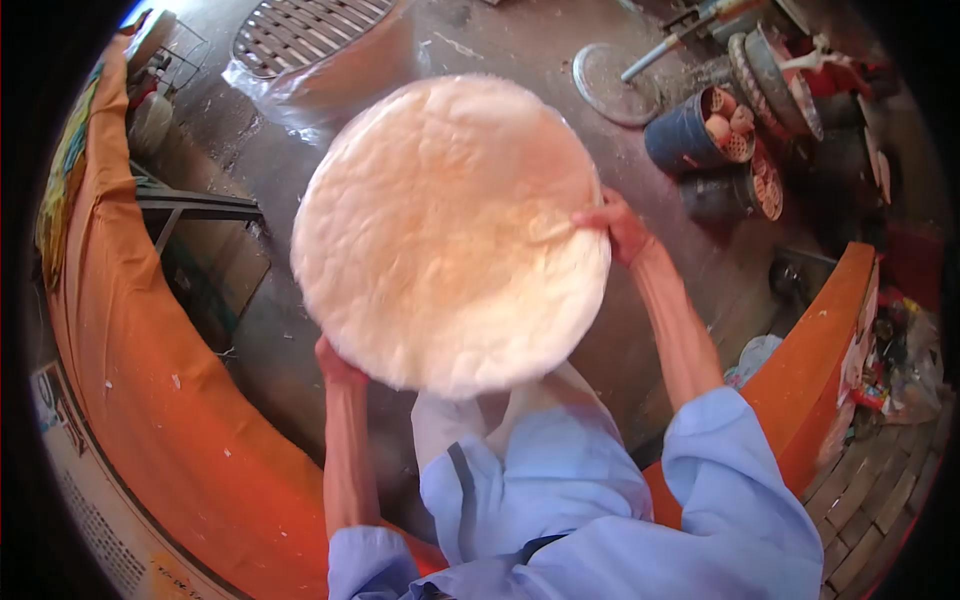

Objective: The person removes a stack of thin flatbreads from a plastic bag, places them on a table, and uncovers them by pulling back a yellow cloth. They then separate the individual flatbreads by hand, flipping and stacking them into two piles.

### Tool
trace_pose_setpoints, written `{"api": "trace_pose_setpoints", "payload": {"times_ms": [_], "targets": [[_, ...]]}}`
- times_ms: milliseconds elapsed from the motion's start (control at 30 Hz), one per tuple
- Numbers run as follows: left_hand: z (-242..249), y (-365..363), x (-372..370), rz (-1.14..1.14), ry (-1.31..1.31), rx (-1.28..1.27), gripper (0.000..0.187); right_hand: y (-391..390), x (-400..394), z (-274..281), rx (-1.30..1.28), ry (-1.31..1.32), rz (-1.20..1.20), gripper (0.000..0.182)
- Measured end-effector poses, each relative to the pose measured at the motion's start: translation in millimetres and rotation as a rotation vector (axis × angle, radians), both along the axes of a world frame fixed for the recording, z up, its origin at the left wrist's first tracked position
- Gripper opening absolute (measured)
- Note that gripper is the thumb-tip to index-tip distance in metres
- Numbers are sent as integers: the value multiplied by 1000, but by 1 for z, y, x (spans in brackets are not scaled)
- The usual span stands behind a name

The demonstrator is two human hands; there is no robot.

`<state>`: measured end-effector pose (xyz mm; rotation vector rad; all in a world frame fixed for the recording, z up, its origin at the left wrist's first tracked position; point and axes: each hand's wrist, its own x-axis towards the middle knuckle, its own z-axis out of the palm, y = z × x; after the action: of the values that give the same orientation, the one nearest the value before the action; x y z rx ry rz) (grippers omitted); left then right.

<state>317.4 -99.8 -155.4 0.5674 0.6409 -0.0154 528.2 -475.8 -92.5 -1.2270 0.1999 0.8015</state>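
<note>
A large round pale slab (450, 235), lumpy on top like dough or flatbread, is held up in front of my body. My right hand (622, 230) grips its right edge, thumb on the top face and the other fingers hidden beneath. At the lower left rim, my left hand (340, 364) holds it from the side and below, most of its fingers behind the slab. The slab overlaps the floor and part of my legs in this view.
A slatted round rack (305, 35) tops a plastic-wrapped drum ahead. Buckets of round, holed briquettes (735, 125) stand at right, near a metal disc (612, 85) on the floor. Orange-covered surfaces (190, 400) flank me on both sides. A metal frame (200, 205) juts out at left.
</note>
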Motion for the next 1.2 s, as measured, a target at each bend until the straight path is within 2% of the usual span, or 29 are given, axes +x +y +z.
{"api": "trace_pose_setpoints", "payload": {"times_ms": [33,100,167,233,267,367,433,467,500,533,633,667,767,867,933,967,1033,1067,1133,1167,1200], "targets": [[-14,-9,19,22,101,35,50,-8,12,-20,34,24,2,60],[-62,-16,41,-68,129,90,50,-24,30,-85,24,69,17,60],[-73,-27,54,-87,135,158,49,-37,38,-121,-3,133,12,61],[-69,-28,45,-84,98,130,49,-41,35,-127,-40,229,-6,61],[-65,-26,41,-77,69,123,48,-38,27,-124,-80,116,-53,58],[-72,-11,30,-122,55,352,46,-45,13,-111,-437,-67,-174,57],[-82,-18,39,16,114,488,46,-53,14,-136,-256,42,-315,65],[-84,-30,46,82,139,546,46,-39,10,-137,-84,83,-293,69],[-82,-40,54,95,119,387,47,-29,6,-137,78,125,-268,74],[-80,-51,59,102,103,218,48,-26,4,-137,95,122,-272,75],[-69,-66,65,113,-8,53,46,-19,-2,-138,141,133,-297,77],[-68,-63,64,85,-11,71,48,-20,-3,-138,131,118,-273,80],[-64,-67,64,45,11,127,49,-39,1,-170,53,84,-241,74],[-57,-69,58,104,127,284,44,-77,-4,-171,-745,-298,-289,61],[-63,-64,47,137,221,454,36,-83,-25,-183,-1036,-230,-239,55],[-72,-64,38,133,255,661,31,-84,-41,-192,-1182,-189,-209,52],[-89,-67,20,126,325,1071,22,-90,-78,-251,-532,196,-271,48],[-85,-71,19,172,357,1118,20,-91,-92,-268,-199,373,-294,46],[-61,-81,21,260,417,1210,18,-79,-99,-227,-309,314,-346,36],[-48,-81,18,229,510,1253,17,-74,-104,-210,-365,286,-369,31],[-34,-81,13,198,601,1292,16,-83,-111,-210,-205,298,-445,31]]}}
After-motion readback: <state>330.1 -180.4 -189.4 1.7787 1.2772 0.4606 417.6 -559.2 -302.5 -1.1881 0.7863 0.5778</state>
